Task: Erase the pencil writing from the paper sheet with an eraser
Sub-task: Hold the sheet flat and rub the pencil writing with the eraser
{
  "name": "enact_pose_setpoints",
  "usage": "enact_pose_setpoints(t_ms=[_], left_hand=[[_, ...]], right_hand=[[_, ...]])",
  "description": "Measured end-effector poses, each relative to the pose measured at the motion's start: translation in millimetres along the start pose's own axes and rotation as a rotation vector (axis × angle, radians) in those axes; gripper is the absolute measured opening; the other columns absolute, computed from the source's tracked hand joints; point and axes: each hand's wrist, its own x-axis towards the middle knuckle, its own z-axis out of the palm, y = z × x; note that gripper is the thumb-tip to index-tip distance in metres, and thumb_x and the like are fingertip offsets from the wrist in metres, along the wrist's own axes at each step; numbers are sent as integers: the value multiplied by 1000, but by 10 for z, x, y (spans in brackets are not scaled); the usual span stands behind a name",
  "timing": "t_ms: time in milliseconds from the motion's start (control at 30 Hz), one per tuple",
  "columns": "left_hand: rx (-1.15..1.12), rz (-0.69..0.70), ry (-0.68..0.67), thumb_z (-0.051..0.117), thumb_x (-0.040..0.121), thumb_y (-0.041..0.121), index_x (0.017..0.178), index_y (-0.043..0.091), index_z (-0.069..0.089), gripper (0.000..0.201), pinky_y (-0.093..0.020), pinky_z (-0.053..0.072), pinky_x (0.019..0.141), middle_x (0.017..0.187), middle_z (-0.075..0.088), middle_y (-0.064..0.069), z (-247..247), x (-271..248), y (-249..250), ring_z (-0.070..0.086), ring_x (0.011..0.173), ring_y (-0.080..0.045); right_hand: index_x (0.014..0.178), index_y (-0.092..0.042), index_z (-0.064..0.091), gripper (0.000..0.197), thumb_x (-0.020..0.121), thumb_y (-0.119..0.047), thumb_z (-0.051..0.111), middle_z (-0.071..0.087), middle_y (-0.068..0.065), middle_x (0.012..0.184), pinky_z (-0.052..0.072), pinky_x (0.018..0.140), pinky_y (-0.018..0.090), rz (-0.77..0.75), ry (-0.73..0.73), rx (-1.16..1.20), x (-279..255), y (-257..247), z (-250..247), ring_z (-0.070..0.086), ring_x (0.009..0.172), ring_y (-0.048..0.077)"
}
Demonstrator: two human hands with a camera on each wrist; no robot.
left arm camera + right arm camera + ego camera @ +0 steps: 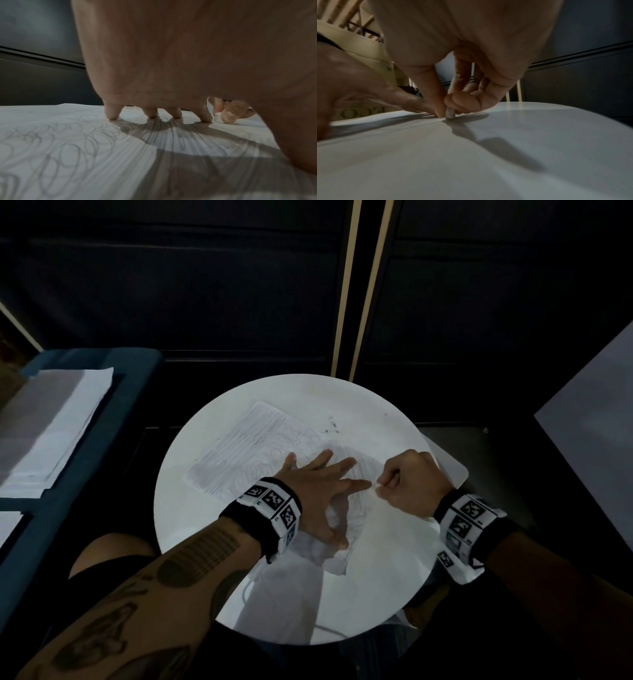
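Note:
A white paper sheet covered in grey pencil lines and loops lies on the round white table. My left hand lies flat on it with spread straight fingers, its fingertips pressing the paper. My right hand pinches a small white eraser and holds its tip on the sheet just beyond my left fingertips. The right wrist view shows the eraser upright between thumb and finger, touching the paper. From the left wrist view the eraser appears behind my fingers.
Dark eraser crumbs lie on the table beyond the sheet. A stack of white papers rests on a blue seat at the left. A grey surface stands at the right. Dark panels fill the background.

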Motion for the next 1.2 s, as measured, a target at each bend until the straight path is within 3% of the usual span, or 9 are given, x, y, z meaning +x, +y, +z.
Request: enact_pose_setpoints(t_ms=[100,267,433,567,667,833,1000,1100,1200], left_hand=[[2,-1,7,70,73,84,157,62,-8,117,-80,-1,117,171,-25,17,12,7,-4,-23,159,-25],[-8,9,-4,70,73,84,155,64,-11,117,-79,-3,117,170,-27,18,7,7,-26,-24,158,-25],[-1,10,14,70,71,86,155,63,-11,118,-80,-2,117,171,-25,16,26,27,-25,-22,159,-26],[-8,9,3,70,73,85,155,64,-11,117,-78,-5,117,170,-26,18,9,4,-27,-23,159,-25],[-1,12,13,70,73,84,156,62,-9,117,-79,-4,117,171,-25,16,21,11,-15,-23,159,-25],[-4,14,7,70,74,84,156,62,-11,117,-79,-4,117,170,-26,17,9,6,-24,-24,159,-24],[-5,14,6,71,73,84,157,61,-8,118,-78,-5,117,171,-25,16,11,18,-25,-23,159,-24],[-4,10,-4,70,74,83,157,61,-11,118,-78,-5,118,170,-26,17,-4,14,-23,-24,158,-24],[8,7,-5,71,73,84,157,60,-10,119,-79,-3,118,171,-26,16,-13,11,-6,-23,159,-25]], right_hand=[[62,-16,72,15,77,-16,75,62,-9,56,54,77,26,-121,-118,-18,-157,-154,73,63,71,14],[66,-18,76,13,79,-17,79,63,-12,62,51,80,25,9,-11,-35,42,-23,-49,64,85,18],[64,-18,74,16,79,-15,78,66,-6,59,50,74,21,-96,-132,-17,-96,-174,36,65,68,9],[63,-21,74,17,79,-16,80,66,-8,64,55,77,27,26,-7,4,97,-28,-100,66,84,16],[62,-17,74,16,78,-14,77,66,-8,58,55,73,25,-101,-138,-21,-80,-205,26,64,66,5],[67,-16,76,14,80,-17,80,66,-5,62,54,75,25,26,-2,-13,74,-76,-63,65,78,15],[62,-18,73,18,79,-16,79,62,-8,53,46,69,19,-106,-127,-17,-91,-225,50,60,59,6],[65,-18,75,16,80,-19,80,63,-9,55,52,75,23,-4,-30,-24,56,-123,-35,61,68,9],[65,-16,74,15,80,-16,78,63,-9,56,48,77,21,-57,-73,-18,-28,-188,30,62,67,9]])
